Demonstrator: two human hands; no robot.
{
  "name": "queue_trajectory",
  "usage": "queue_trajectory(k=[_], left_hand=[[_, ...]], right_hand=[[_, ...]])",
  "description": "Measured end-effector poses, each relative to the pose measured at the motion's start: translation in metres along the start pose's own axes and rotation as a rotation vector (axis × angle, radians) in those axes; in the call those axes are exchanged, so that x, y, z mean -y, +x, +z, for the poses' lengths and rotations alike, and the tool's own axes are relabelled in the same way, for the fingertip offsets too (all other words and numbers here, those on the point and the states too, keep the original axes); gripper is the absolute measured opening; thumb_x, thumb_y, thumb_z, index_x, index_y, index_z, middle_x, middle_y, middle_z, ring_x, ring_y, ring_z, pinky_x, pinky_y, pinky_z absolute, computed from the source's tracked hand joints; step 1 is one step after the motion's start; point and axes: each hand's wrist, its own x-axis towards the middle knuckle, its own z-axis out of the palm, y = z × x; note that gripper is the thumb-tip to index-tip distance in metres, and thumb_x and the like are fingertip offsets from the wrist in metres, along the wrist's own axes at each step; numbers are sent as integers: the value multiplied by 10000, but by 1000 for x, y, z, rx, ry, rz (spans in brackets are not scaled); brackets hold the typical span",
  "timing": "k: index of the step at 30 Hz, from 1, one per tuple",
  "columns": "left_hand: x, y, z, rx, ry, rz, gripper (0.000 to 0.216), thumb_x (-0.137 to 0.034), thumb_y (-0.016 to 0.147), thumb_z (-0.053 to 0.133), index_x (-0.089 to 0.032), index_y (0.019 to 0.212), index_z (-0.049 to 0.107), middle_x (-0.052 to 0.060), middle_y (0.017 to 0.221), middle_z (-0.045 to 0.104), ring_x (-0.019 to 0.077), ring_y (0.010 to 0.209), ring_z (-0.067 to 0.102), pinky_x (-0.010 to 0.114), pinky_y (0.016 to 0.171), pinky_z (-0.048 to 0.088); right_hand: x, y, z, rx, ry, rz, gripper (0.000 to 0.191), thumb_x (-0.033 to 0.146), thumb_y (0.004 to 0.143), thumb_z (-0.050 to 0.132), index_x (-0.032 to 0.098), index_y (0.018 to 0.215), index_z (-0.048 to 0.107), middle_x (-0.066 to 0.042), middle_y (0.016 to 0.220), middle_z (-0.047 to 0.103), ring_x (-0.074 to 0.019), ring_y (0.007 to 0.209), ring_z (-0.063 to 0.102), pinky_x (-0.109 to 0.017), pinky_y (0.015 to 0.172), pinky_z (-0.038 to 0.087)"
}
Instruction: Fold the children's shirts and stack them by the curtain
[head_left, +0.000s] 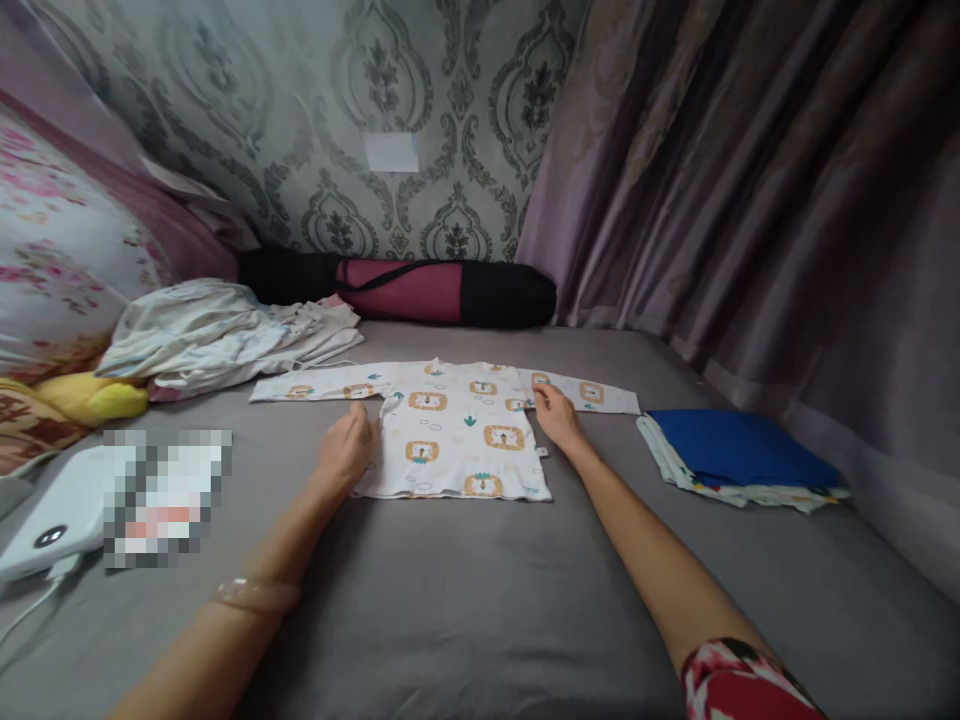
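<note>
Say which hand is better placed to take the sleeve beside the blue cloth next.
Probably the right hand: it is at the inner end of that sleeve, with the left hand across the shirt.

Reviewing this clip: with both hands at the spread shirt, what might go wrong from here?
The left hand and right hand are at opposite sides of the shirt, so an uneven tug could skew or wrinkle it. The sleeve on the right ends right by the folded stack and might disturb it if swung. The sleeve on the left lies close to the crumpled cloth and could snag there.
</note>
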Motion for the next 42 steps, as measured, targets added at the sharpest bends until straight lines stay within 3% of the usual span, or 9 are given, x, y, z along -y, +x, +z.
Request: queue_trajectory(k=[4, 7, 11, 16, 22, 28, 36, 39, 42], left_hand=[[-27, -14, -5, -115, -124, 253, 236, -290, 948, 402, -157, 1087, 538, 134, 1085, 633, 243, 1021, 592, 337, 859, 463], [-78, -32, -5, 43, -316, 541, 159, -277, 939, 446, -213, 989, 583, 76, 1029, 646, 187, 964, 602, 280, 840, 472], [-146, -63, 4, 196, -371, 940, 218, -369, 931, 501, -205, 1024, 610, 89, 1061, 634, 212, 1032, 584, 303, 897, 460], [-180, -83, 15, 260, -242, 883, 221, -369, 913, 528, -177, 988, 611, 134, 1068, 615, 259, 1028, 577, 354, 848, 484], [-182, -83, 22, 192, -218, 902, 259, -274, 954, 398, -178, 893, 631, 134, 944, 636, 235, 936, 599, 355, 812, 488], [-176, -79, 31, 192, -468, 891, 263, -291, 945, 438, -179, 830, 647, 61, 855, 637, 163, 837, 602, 256, 750, 458], [-172, -79, 23, 263, -551, 951, 257, -301, 914, 486, -179, 821, 693, 66, 820, 666, 172, 824, 611, 252, 759, 454], [-156, -61, 16, 255, -572, 770, 220, -209, 872, 471, -187, 887, 690, 49, 825, 686, 161, 781, 622, 240, 730, 468], [-124, -35, 16, -41, -488, 473, 284, -158, 876, 405, -173, 1011, 654, 85, 971, 688, 194, 922, 627, 294, 851, 474]], right_hand=[[-17, -2, -10, 63, -22, 10, 282, 169, 906, 478, 154, 1108, 674, -86, 1093, 668, -169, 1010, 593, -263, 916, 416], [-17, -3, -9, 86, -63, -30, 236, 188, 902, 541, 160, 1092, 679, -91, 1097, 642, -169, 1041, 573, -253, 921, 400], [-10, -2, -8, 85, -120, -32, 237, 244, 948, 496, 211, 1101, 674, -70, 1150, 617, -174, 1078, 562, -253, 916, 396], [-9, -2, -16, 137, -232, -122, 294, 243, 987, 394, 236, 1120, 656, -60, 1164, 613, -187, 1069, 565, -264, 875, 406], [-17, 6, -24, 180, -358, -266, 363, 126, 974, 333, 222, 1188, 610, -86, 1238, 576, -194, 1125, 532, -293, 942, 376], [-26, 16, -27, 183, -500, -395, 316, 132, 969, 354, 202, 1102, 631, -100, 1244, 568, -214, 1102, 537, -332, 926, 395], [6, 10, -30, 194, -530, -185, 367, 132, 951, 328, 158, 1087, 668, -161, 1220, 596, -272, 1116, 539, -380, 929, 387], [38, 4, -20, 158, -499, -147, 386, 111, 929, 326, 124, 1121, 661, -197, 1280, 570, -306, 1205, 482, -420, 987, 349], [71, -8, 5, 195, -318, -252, 454, 171, 958, 293, 105, 1356, 500, -170, 1439, 461, -267, 1333, 383, -413, 1086, 274]])
